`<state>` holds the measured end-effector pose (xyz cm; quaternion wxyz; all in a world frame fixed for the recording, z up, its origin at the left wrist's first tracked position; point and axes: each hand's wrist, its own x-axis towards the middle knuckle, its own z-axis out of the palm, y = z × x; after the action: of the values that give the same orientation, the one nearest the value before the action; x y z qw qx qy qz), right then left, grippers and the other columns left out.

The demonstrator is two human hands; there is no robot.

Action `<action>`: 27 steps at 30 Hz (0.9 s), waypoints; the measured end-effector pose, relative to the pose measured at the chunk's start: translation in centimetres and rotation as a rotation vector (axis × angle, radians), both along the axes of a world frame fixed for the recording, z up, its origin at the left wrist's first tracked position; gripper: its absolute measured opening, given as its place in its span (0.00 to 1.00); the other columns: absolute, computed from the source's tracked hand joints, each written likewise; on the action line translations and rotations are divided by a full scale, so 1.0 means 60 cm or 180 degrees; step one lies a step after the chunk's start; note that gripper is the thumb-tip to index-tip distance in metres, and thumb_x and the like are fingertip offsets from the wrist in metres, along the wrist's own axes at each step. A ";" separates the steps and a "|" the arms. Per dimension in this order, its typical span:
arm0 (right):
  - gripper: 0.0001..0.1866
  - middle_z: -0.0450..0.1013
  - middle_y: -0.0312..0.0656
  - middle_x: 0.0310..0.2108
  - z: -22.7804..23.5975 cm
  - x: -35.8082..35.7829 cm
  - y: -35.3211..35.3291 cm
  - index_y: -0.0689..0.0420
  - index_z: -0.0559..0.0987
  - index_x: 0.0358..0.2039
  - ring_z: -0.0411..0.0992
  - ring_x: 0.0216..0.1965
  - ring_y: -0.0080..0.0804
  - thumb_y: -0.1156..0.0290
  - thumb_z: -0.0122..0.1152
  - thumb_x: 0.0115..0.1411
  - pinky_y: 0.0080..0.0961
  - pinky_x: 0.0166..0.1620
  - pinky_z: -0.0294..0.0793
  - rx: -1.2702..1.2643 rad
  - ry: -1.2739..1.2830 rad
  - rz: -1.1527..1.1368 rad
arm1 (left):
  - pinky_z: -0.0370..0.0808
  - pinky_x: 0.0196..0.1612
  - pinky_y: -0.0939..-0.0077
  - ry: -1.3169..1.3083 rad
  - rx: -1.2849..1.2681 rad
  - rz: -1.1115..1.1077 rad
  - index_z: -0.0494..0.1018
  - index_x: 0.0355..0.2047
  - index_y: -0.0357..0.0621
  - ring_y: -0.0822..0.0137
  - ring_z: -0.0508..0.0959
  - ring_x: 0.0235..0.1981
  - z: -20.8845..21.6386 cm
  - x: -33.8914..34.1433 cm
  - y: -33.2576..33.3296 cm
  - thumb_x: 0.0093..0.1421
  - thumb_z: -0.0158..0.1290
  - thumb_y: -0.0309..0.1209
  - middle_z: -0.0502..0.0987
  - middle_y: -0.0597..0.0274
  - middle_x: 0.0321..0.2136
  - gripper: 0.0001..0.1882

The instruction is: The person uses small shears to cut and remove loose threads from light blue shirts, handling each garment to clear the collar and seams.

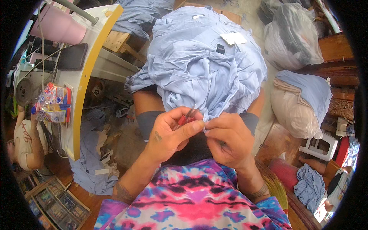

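A light blue garment (176, 63) lies bunched in a large heap over my lap, with a dark label (220, 48) and a white paper tag (234, 38) on top. My left hand (166, 132) is closed around small red-handled thread snips (185, 119), their tips pointing up toward the cloth. Its thumb and fingers also meet at the garment's near edge. Fingertips of my right hand (232, 140) pinch that same edge, right beside the left thumb. What lies between the two sets of fingertips is mostly hidden.
At left, a yellow-edged table (82, 96) holds a phone (72, 56), a pink tumbler (57, 25) and a snack packet (54, 102). Stuffed plastic bags (293, 34) and a white stool (321, 145) stand at right. More blue cloth (90, 168) lies on the floor. Another person (30, 142) is at far left.
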<state>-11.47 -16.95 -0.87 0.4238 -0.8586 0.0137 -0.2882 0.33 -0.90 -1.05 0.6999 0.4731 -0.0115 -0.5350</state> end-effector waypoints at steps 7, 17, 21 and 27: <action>0.14 0.78 0.45 0.39 0.015 -0.008 0.011 0.59 0.82 0.31 0.78 0.36 0.42 0.87 0.70 0.42 0.32 0.40 0.78 -0.0271 -0.0050 -0.0531 | 0.54 0.16 0.89 0.0028 -0.0045 0.0182 0.76 0.46 0.41 0.88 0.67 0.19 -0.007 -0.002 -0.004 0.61 0.66 0.25 0.80 0.70 0.30 0.14; 0.11 0.79 0.42 0.40 -0.010 -0.044 0.048 0.63 0.79 0.45 0.79 0.41 0.27 0.67 0.61 0.71 0.28 0.43 0.83 0.5115 0.0713 -0.0395 | 0.75 0.33 0.86 -0.1414 0.0438 0.0772 0.79 0.45 0.35 0.80 0.79 0.32 0.015 -0.064 -0.025 0.59 0.66 0.19 0.84 0.62 0.37 0.13; 0.10 0.79 0.40 0.40 -0.005 -0.037 0.047 0.62 0.79 0.44 0.78 0.41 0.26 0.67 0.61 0.71 0.27 0.46 0.81 0.4521 0.0466 -0.0537 | 0.75 0.36 0.84 -0.2716 0.0134 0.0690 0.81 0.40 0.36 0.77 0.79 0.34 0.007 -0.060 -0.018 0.58 0.66 0.18 0.83 0.61 0.37 0.10; 0.11 0.77 0.38 0.41 -0.006 -0.034 0.015 0.63 0.77 0.45 0.74 0.42 0.23 0.67 0.58 0.72 0.26 0.49 0.75 0.4565 0.0404 0.0044 | 0.75 0.35 0.84 -0.3049 0.0126 0.0365 0.82 0.41 0.35 0.75 0.81 0.35 0.027 -0.036 -0.023 0.57 0.66 0.17 0.83 0.58 0.36 0.11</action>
<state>-13.48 -16.08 -1.20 0.8835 -0.3840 0.2188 -0.1551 -1.85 -2.28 0.59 0.6352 0.6793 -0.2962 -0.2176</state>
